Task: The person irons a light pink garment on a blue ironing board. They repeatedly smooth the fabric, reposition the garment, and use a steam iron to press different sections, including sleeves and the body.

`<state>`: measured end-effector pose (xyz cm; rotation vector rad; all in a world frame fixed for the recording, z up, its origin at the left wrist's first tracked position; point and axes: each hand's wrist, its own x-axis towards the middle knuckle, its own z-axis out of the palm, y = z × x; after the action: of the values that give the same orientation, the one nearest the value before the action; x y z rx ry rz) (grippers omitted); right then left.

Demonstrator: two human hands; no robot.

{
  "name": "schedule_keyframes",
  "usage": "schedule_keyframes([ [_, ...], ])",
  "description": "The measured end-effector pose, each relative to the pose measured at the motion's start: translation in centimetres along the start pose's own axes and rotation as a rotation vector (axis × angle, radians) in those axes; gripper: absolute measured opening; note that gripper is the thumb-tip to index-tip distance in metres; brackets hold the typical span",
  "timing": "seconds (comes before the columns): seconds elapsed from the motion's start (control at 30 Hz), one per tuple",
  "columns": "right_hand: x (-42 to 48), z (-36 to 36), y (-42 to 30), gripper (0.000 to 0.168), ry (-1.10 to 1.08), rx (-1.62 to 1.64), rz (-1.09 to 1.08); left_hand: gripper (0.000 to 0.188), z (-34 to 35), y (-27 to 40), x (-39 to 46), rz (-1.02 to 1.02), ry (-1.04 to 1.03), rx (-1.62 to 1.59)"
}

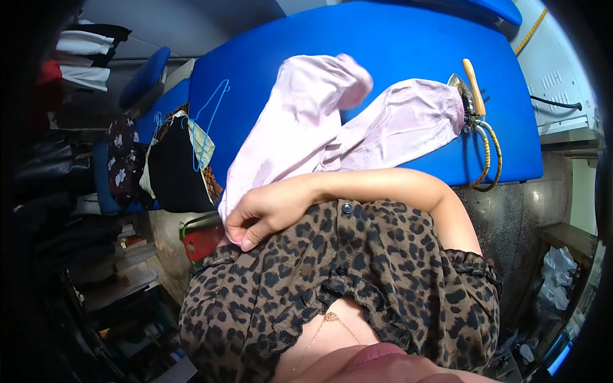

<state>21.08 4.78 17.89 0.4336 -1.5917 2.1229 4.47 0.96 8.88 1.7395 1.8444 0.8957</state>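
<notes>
A pale pink garment (306,110) with two long legs or sleeves lies spread over a blue padded ironing table (407,38). My right arm reaches across my body, and my right hand (263,210) pinches the garment's near left edge between thumb and fingers. My left hand is out of sight; only a little skin shows beside the left sleeve. A steam iron (467,103) with a wooden handle and two cloth-covered hoses stands at the table's right, touching the gathered end of one garment leg or sleeve.
Blue wire hangers (208,119) lie on dark folded clothes (175,167) at the table's left end. Below them is a red plastic basket (203,242). White and dark garments (86,43) hang at the far left. A white metal cabinet (555,76) stands at the right.
</notes>
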Motion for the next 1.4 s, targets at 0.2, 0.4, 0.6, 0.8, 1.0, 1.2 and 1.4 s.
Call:
schedule_keyframes([
  [0.2,-7.6,-3.2,-0.4,0.027,1.147,-0.979,-0.199,0.028,-0.3,-0.2,0.5,0.004,-0.003,0.009],
  [0.4,-11.8,-5.5,-2.7,0.042,1.216,-1.521,0.065,0.029,-0.7,-0.5,0.2,-0.006,0.007,0.025],
  [0.6,-13.0,-3.0,-1.8,0.02,1.209,-0.566,0.286,0.03,-1.2,-0.8,-0.2,-0.013,0.021,0.034],
  [0.8,-14.0,-3.0,-0.6,0.017,1.264,-0.452,0.257,0.031,-1.7,-0.6,-0.5,-0.027,0.015,0.048],
  [1.0,-15.5,-5.1,-1.2,0.019,1.421,-0.651,0.08,0.032,0.2,-0.3,-0.9,-0.033,-0.004,0.042],
  [1.2,-26.1,-14.7,-3.2,0.039,1.62,-0.966,0.222,0.034,3.3,1.1,-0.1,-0.037,-0.031,0.0],
  [1.4,-37.5,-9.2,-1.7,0.055,1.494,-1.659,1.627,0.035,-2.1,-2.5,-2.0,-0.185,-0.03,-0.031],
])
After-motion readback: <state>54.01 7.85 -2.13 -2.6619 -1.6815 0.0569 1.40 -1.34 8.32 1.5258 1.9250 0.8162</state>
